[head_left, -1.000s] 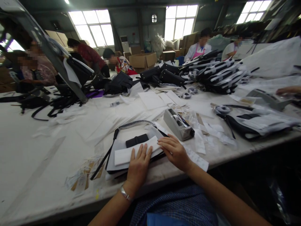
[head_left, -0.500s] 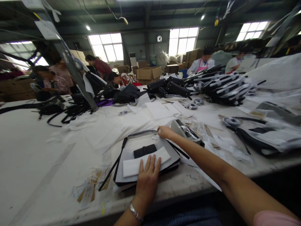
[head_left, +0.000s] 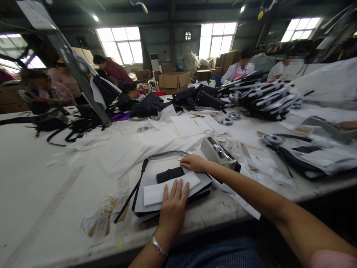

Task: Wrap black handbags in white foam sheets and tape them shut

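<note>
A black bag lies on the table in front of me, its front covered by a pale sheet and its wrapped strap looped along the far edge. Across the lower front rests a folded white foam strip, below a black flap tab. My left hand is flat on the foam strip, fingers spread. At the bag's upper right corner, my right hand rests with its fingers stretched leftward, close to the strap's end; its fingertips are partly hard to make out.
A grey tape dispenser stands just right of the bag. Paper tags lie to the left. White sheets and piled wrapped black bags spread behind. Another bag lies at right. A metal post rises at left; co-workers sit beyond.
My right hand has come off the strap's end and moved down onto the bag's upper right corner. My left hand stays on the foam strip. The view has tilted slightly down.
</note>
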Tool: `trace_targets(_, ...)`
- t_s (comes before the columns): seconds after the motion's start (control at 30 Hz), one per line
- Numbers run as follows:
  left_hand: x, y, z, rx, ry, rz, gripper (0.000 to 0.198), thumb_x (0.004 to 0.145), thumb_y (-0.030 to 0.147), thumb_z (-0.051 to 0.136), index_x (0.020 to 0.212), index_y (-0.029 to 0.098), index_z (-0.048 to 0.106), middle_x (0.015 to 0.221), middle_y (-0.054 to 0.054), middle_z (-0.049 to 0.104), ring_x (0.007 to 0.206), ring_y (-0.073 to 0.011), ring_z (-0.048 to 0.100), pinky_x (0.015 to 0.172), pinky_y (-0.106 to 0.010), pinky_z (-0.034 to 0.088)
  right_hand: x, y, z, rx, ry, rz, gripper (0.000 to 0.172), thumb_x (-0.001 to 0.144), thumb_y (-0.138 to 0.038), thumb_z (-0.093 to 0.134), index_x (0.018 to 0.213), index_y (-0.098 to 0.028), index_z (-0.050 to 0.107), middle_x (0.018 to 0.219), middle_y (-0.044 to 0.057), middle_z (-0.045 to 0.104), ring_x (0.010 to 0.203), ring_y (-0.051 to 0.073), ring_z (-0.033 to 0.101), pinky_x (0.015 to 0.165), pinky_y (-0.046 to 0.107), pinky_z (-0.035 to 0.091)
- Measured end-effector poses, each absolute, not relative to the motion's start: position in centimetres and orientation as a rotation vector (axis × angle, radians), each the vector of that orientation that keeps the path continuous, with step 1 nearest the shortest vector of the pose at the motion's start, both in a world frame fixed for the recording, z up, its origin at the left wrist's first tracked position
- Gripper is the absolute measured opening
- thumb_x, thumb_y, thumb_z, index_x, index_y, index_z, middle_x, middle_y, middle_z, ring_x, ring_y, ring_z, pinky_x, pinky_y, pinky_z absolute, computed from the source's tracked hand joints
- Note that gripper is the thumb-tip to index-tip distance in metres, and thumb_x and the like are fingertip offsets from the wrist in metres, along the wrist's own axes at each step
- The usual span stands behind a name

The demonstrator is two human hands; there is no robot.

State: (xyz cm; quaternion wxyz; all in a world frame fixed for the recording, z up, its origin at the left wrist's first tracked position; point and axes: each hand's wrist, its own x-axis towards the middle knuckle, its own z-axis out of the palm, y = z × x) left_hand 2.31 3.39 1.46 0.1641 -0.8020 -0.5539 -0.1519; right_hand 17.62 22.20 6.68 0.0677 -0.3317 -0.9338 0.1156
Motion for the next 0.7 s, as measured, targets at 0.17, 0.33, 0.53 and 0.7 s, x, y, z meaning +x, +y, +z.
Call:
trace_targets(0.17, 2.2, 3.2, 1.7, -2.299, -1.588, -0.414, 0.051, 0.097, 0.016, 0.039, 0.148, 0.024, 0.039, 0.152, -0.008, 0.041, 0.140, -0.0278, 0.039, 0.112, -0.056, 0.034, 22.0, 16.8, 7.1, -1.217, -1.959, 0.479, 0.029, 0.098, -0.036, 0.046, 0.110, -0.019, 0.066, 0.110, 0.008, 0.070, 0.096, 0.020, 0.066, 0.085, 0.030, 0.051)
trace_targets(0.33, 2.0, 3.2, 1.4, -2.312, -1.546, -0.394, 0.055, 0.095, 0.010, 0.039, 0.149, 0.021, 0.036, 0.154, -0.009, 0.037, 0.141, -0.0294, 0.036, 0.112, -0.056, 0.033, 27.5, 8.3, 4.4, -1.504, -1.663, 0.913, 0.032, 0.092, -0.047, 0.051, 0.096, -0.020, 0.068, 0.083, 0.005, 0.073, 0.069, 0.021, 0.069, 0.067, 0.032, 0.056)
trace_targets(0.53, 1.8, 3.4, 1.1, -2.315, -1.514, -0.395, 0.056, 0.096, 0.013, 0.042, 0.151, 0.019, 0.032, 0.156, -0.011, 0.032, 0.141, -0.0309, 0.036, 0.112, -0.057, 0.031, 25.9, 5.6, 1.1, -1.394, -1.464, 1.193, 0.046, 0.081, -0.038, 0.066, 0.123, -0.020, 0.062, 0.116, 0.009, 0.070, 0.098, 0.027, 0.069, 0.084, 0.041, 0.058)
trace_targets(0.7, 1.2, 3.3, 1.2, -2.295, -1.479, -0.498, 0.056, 0.097, 0.016, 0.044, 0.151, 0.019, 0.031, 0.152, -0.010, 0.040, 0.139, -0.0304, 0.040, 0.111, -0.055, 0.032, 23.3, 5.8, 2.4, -1.285, -1.241, 1.336, 0.033, 0.078, -0.033, 0.065, 0.107, -0.019, 0.069, 0.106, 0.006, 0.072, 0.102, 0.028, 0.066, 0.094, 0.045, 0.051)
